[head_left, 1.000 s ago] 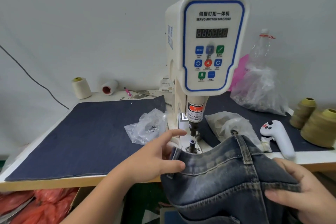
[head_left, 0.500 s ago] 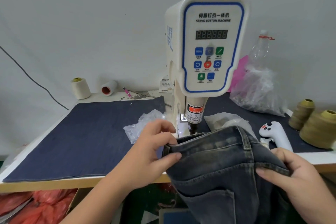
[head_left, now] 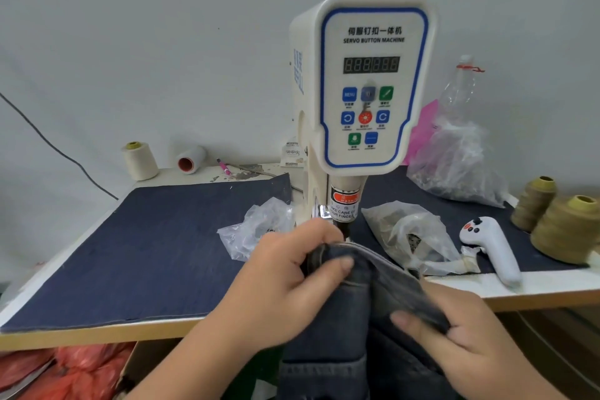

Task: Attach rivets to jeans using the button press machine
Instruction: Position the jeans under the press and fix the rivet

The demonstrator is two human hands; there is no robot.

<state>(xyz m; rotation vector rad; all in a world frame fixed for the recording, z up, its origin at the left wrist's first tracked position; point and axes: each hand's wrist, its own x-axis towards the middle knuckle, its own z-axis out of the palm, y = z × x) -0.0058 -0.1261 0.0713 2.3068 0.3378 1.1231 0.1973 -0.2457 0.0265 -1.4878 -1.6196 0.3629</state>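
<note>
Jeans [head_left: 354, 312] edge pinched by left hand [head_left: 292, 273] and right hand [head_left: 454, 334] grips, just below the press head [head_left: 344, 208].

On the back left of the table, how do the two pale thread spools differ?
The cream spool stands upright; the white spool lies on its side. The cream spool shows a yellowish core at its top; the white spool shows a red core end facing the camera. The cream spool looks larger. Both sit off the denim mat, near the wall.

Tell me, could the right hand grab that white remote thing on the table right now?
Probably not right away. The right hand is busy pinching the jeans. The white remote lies uncovered on the table's front edge, so it could once it lets go.
</note>
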